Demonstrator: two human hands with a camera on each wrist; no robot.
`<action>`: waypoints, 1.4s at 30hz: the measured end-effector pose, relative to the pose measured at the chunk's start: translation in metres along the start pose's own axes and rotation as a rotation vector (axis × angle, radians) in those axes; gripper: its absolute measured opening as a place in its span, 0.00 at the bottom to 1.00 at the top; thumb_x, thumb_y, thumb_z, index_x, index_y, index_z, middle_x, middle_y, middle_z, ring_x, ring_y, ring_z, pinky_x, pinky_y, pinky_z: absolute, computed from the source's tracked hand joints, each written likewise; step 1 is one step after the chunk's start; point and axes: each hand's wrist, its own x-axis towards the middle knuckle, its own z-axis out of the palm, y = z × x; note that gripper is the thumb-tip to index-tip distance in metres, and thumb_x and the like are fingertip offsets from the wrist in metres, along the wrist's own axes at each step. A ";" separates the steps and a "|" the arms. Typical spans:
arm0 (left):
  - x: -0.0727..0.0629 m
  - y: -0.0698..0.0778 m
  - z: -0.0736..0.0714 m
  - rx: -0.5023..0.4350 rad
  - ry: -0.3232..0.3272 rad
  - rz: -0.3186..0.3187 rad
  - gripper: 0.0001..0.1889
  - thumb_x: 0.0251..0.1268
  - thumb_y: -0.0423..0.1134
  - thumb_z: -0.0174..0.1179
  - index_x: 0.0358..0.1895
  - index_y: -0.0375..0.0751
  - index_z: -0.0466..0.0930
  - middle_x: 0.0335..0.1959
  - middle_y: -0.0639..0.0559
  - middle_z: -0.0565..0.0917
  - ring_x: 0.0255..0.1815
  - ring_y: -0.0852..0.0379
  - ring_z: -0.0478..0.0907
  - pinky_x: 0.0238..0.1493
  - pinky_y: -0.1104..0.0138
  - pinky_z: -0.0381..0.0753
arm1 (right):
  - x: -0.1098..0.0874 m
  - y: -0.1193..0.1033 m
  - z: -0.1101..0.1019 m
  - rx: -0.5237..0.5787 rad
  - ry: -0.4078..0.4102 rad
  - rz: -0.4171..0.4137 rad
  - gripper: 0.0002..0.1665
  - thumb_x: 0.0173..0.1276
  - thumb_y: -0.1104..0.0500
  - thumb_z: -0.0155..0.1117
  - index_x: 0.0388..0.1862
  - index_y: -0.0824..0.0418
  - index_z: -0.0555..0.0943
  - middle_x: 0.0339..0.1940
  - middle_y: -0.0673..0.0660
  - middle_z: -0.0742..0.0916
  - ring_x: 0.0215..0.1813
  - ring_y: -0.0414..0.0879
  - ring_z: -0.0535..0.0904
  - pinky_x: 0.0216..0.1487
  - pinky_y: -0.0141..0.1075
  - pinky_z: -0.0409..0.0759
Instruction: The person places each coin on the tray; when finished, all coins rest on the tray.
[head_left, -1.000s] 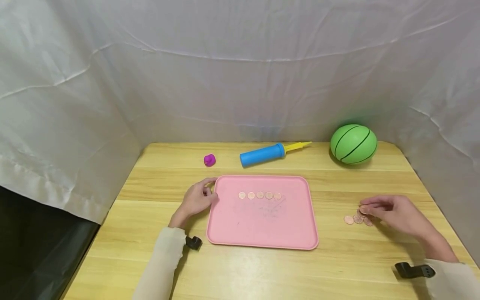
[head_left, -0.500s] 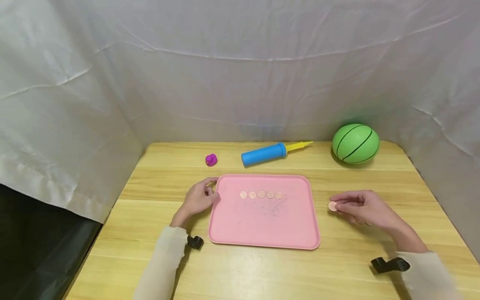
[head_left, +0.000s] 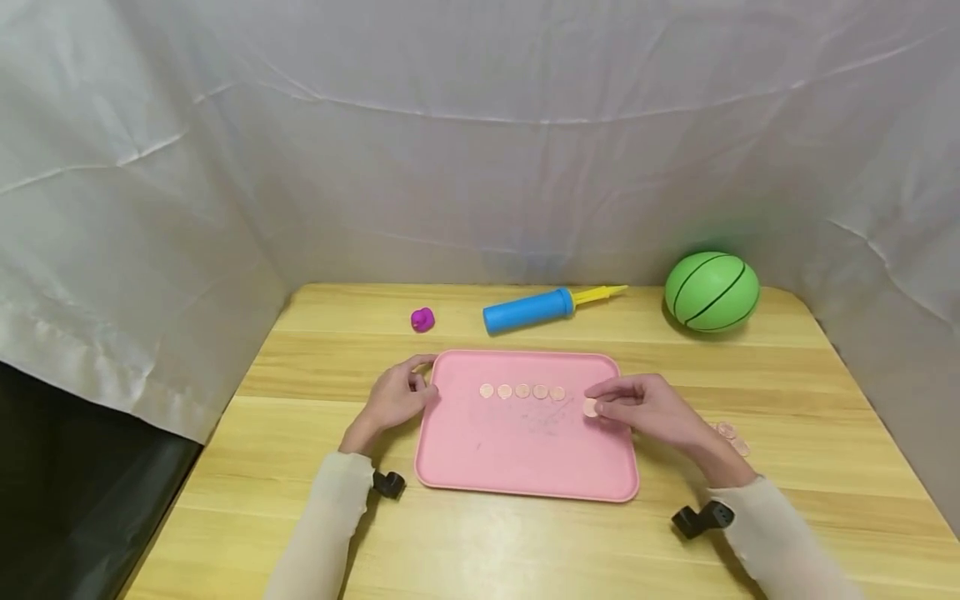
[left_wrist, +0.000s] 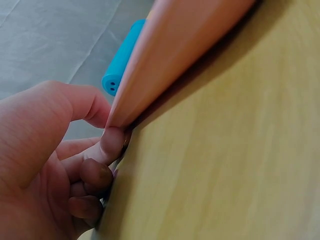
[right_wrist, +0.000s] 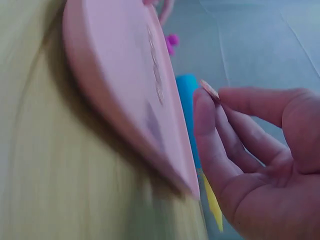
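The right hand [head_left: 652,408] pinches one copper-coloured coin [head_left: 590,407] between thumb and finger; this coin is above the right part of the pink tray [head_left: 525,471], beside a row of five coins [head_left: 522,391]. The left hand [head_left: 396,393] holds the left rim of the tray with its fingers. Other coins [head_left: 726,431] lie on the desk [head_left: 487,542], partly hidden by the right arm. I judge the coin to be light, stiff and hardly fragile, but thin and maybe slippery, so the edge seems the best place to take it.
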 end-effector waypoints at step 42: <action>0.001 0.000 -0.002 0.025 0.005 0.015 0.32 0.68 0.37 0.66 0.76 0.38 0.76 0.21 0.55 0.82 0.21 0.61 0.71 0.34 0.67 0.69 | 0.078 -0.056 0.110 -0.084 -0.130 -0.140 0.20 0.76 0.60 0.71 0.62 0.67 0.87 0.56 0.63 0.93 0.60 0.54 0.91 0.64 0.44 0.88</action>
